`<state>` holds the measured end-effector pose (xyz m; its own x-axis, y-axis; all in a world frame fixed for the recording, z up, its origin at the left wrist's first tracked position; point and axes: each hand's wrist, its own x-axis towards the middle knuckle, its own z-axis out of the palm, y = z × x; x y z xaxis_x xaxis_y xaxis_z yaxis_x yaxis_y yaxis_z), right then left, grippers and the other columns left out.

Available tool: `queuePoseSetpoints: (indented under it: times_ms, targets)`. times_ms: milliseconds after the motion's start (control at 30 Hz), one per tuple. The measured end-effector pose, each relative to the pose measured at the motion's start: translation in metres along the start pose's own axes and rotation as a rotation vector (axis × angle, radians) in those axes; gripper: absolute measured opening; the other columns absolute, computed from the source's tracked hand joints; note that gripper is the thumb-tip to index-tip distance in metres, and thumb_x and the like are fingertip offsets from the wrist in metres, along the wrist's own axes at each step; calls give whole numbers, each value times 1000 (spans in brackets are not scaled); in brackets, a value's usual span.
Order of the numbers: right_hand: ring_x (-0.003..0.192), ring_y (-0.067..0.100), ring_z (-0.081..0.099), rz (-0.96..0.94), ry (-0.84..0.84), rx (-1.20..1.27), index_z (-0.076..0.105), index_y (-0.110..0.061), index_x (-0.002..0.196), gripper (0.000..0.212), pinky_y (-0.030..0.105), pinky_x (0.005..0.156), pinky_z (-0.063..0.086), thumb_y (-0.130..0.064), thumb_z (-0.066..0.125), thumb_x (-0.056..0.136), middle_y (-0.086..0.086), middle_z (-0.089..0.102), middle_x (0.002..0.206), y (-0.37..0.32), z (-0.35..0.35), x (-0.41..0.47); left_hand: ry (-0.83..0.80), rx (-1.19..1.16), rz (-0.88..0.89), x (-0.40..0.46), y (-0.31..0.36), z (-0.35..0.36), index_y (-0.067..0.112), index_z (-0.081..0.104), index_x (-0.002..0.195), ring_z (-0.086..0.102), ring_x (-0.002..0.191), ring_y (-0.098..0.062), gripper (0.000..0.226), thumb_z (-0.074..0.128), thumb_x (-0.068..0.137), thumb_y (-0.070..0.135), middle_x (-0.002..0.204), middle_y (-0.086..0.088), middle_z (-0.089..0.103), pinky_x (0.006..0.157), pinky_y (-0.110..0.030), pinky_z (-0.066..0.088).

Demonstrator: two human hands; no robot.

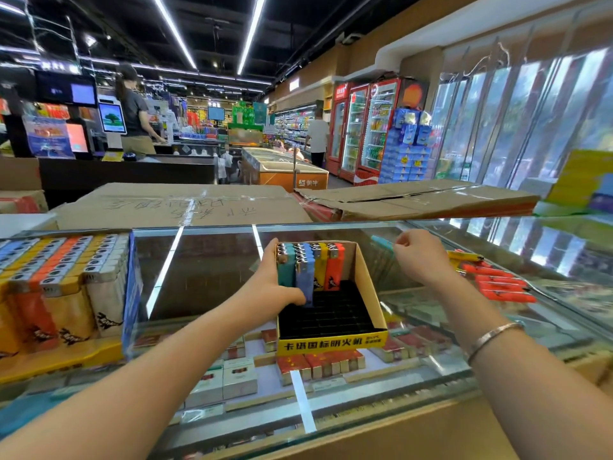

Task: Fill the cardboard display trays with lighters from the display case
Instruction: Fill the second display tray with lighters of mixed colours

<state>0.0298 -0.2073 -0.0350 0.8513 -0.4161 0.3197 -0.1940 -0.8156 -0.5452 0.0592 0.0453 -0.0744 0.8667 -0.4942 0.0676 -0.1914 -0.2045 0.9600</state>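
At far left on the glass table (205, 260) stands a full tray (59, 293) packed with upright lighters in blue, yellow, orange and white rows; its blue side wall faces the centre. Beyond it a flattened cardboard sheet (185, 204) lies along the table's far edge, with a second flattened carton (418, 197) to its right.

At centre sits the cardboard display tray (331, 340), yellow-fronted with black print, its black slotted insert mostly vacant. Only the back rows are filled: teal, blue, yellow and orange lighters (310, 263) stand upright there.

The left hand (273, 287) grips the tray's left wall, fingers curled along the outside and thumb hooked over the edge into the insert, beside the teal and blue lighters.

The right hand (419, 255) hovers just right of the tray's back corner, fingers curled, pinching a teal lighter (381, 242) that projects leftward toward the tray. A metal bracelet (494, 340) circles that wrist.

Further right, loose orange lighters (497, 283) and a yellow one lie flat on the glass, well apart from the tray. Under the glass, cigarette packs (318, 363) are shelved.
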Motion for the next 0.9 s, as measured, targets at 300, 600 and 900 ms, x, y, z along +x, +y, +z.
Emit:
queuePoseSetpoints:
  times_ms: [300,600,900]
  targets:
    - [72,20,52,174,-124,-471,54,-12,92,7,31,63,44,-8,51,87,6,58,84,64,-21,-5,18,-8,60,2,-5,11,34,-9,147,43,125,-26,108,67,77,3,145,-8,33,104,-44,40]
    - [61,12,46,22,-200,-653,44,-17,67,26,24,47,28,-12,49,93,1,50,70,55,-9,-1,36,49,71,0,-5,11,32,-6,147,41,124,-23,104,67,78,5,146,-7,30,97,-31,42]
    - [92,27,52,67,-6,-654,47,-13,103,17,33,66,37,-18,56,89,8,55,101,61,-12,11,64,50,68,4,-8,11,34,-5,146,39,126,-23,105,69,77,5,147,-5,27,94,-28,40]
